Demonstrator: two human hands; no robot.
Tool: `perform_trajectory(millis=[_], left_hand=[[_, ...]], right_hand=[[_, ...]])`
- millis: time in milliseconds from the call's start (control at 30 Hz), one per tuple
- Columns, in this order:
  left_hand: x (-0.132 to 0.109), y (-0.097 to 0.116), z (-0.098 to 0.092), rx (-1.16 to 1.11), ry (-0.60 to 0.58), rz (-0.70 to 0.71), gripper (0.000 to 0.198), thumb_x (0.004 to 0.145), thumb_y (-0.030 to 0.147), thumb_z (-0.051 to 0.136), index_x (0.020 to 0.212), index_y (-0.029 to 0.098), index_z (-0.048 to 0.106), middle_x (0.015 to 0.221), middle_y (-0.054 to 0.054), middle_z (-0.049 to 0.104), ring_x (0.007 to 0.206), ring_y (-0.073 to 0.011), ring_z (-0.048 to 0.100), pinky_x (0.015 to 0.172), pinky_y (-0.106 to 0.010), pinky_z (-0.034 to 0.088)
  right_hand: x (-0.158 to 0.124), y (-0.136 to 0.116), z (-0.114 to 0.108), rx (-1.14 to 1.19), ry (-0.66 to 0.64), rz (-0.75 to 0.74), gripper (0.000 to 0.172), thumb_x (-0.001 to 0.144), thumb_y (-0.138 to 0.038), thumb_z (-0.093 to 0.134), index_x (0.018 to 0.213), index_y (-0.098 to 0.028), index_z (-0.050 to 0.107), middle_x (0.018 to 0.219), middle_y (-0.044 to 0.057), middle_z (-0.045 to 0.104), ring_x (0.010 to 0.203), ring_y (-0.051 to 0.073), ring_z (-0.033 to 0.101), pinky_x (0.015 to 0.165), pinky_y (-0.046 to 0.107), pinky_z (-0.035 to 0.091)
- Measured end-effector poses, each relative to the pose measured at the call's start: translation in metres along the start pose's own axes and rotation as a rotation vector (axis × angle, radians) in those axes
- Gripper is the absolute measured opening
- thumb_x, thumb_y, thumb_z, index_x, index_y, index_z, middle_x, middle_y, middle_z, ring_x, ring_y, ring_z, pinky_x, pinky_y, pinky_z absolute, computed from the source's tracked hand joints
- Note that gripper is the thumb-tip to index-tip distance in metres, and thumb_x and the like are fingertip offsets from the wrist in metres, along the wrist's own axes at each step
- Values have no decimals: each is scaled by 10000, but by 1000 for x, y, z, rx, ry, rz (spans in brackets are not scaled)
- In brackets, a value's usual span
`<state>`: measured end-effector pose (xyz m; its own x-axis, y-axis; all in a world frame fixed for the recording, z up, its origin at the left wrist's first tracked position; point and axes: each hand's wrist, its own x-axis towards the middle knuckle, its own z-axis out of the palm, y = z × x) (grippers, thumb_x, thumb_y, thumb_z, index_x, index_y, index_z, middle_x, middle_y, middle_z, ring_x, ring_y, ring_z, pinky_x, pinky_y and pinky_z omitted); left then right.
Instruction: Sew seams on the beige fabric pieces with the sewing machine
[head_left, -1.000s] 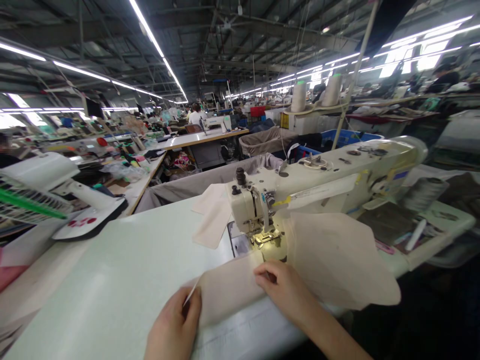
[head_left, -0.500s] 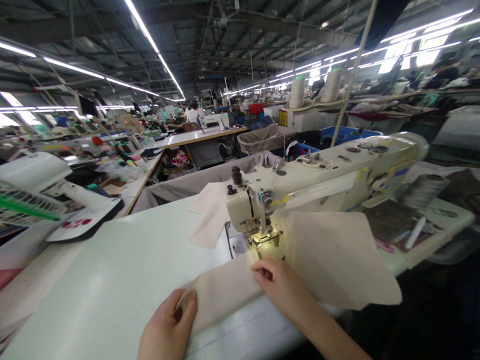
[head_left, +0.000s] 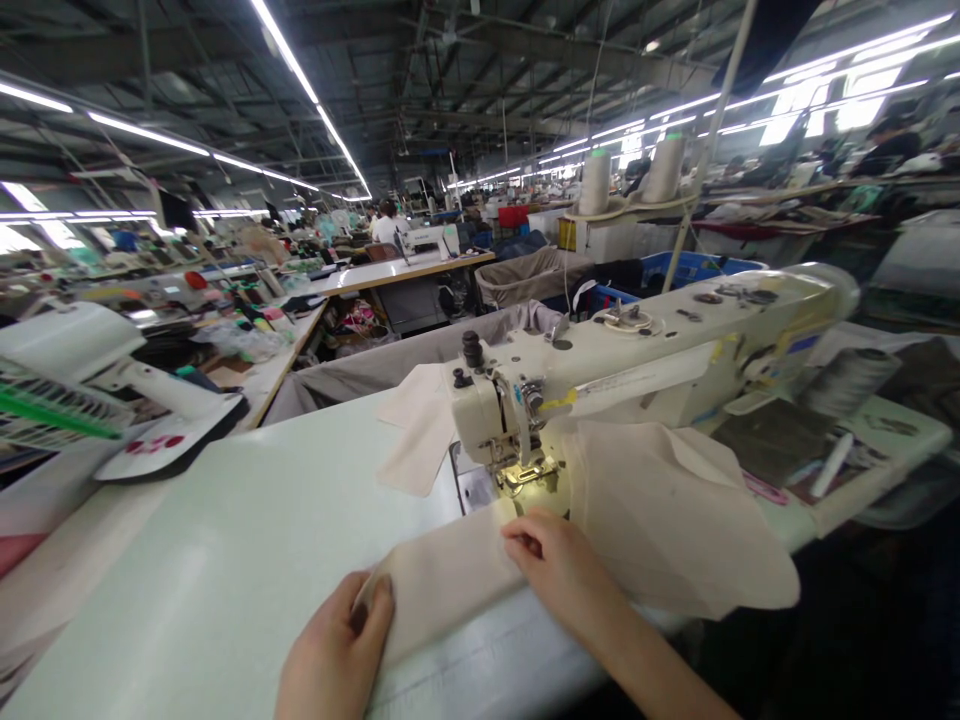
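A beige fabric strip [head_left: 450,575] lies across the front of the pale sewing table [head_left: 247,560]. My left hand [head_left: 341,635] is closed on its left end, thumb on top. Fingers of my right hand [head_left: 551,555] pinch its right end, just in front of the lit presser foot of the sewing machine [head_left: 517,420]. To the right of that hand a larger beige fabric panel [head_left: 667,510] spreads out and hangs past the table edge. Behind the needle area lies another beige fabric piece [head_left: 421,440].
A white fan [head_left: 75,345] stands at the left. Thread cones [head_left: 595,182] rise behind the machine. On the right end of the table are a grey thread spool [head_left: 851,380] and pink-handled scissors [head_left: 765,488]. A grey cloth-lined bin [head_left: 360,365] borders the table's back edge.
Both hands and the fabric strip hold nearly the same place. The larger panel's upper right part has folded and sagged downward.
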<state>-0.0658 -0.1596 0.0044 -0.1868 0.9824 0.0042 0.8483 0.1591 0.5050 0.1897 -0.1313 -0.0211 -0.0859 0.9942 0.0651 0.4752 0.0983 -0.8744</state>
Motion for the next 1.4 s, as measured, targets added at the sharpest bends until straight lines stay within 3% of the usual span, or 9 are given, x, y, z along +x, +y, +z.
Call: perform_trajectory(millis=[267,333,433,500,633,1100,1200,1300,1400], left_hand=[[2,4,1,-15,10,45,300,880,477,472,814,266,675,667,15,714,631,-213,671,586,-261,472],[2,6,2,-24,23,35,324,880,489,453,781,256,656,644,3,696,617,-214,659,585,-270,464],[1,10,2,-48,65,2,346,900,502,426,773,241,614,608,1,646,585,-206,626,575,-275,437],[0,10,2,-26,111,-28,315,904,457,421,719,238,551,577,9,591,560,-192,588,566,-273,401],[0,6,4,37,122,-75,268,873,336,459,624,243,426,544,32,500,539,-159,502,560,-264,329],[2,7,9,103,97,-105,246,884,229,513,642,224,472,565,25,519,562,-158,498,568,-267,293],[1,10,9,196,53,-119,208,920,221,500,718,205,550,625,1,577,606,-172,556,585,-270,318],[-5,13,9,313,92,-106,149,964,246,500,922,185,629,878,-60,672,714,-196,614,619,-284,378],[-10,12,7,445,167,138,160,963,183,518,1048,203,652,1139,-99,647,945,-249,620,774,-347,456]], right_hand=[[1,-5,-1,-205,-5,-39,200,919,-126,577,863,-225,742,844,28,690,760,172,663,715,256,487],[-1,-6,1,-369,26,-124,215,934,-128,566,830,-230,724,875,43,675,776,183,657,715,274,500],[-6,-1,4,-570,122,-320,180,916,-119,588,824,-230,697,1052,85,673,988,256,639,841,362,519],[-8,7,6,-581,176,-429,180,936,-126,547,915,-230,693,1167,91,669,1107,279,612,928,411,500],[-9,25,6,-520,206,-537,271,1022,-210,407,990,-230,675,1065,78,705,989,250,663,868,406,512],[-9,34,4,-495,207,-531,300,1025,-290,398,994,-248,694,1094,86,713,1022,264,667,883,411,514],[-9,34,4,-500,209,-535,304,1028,-286,393,991,-247,692,1086,83,713,1011,261,667,884,414,512],[-9,34,5,-510,205,-549,299,1035,-286,386,993,-241,679,1078,83,707,1006,261,659,897,423,504],[-7,32,5,-522,215,-582,273,1031,-264,386,1042,-224,656,1083,90,699,1031,270,639,940,447,481]])
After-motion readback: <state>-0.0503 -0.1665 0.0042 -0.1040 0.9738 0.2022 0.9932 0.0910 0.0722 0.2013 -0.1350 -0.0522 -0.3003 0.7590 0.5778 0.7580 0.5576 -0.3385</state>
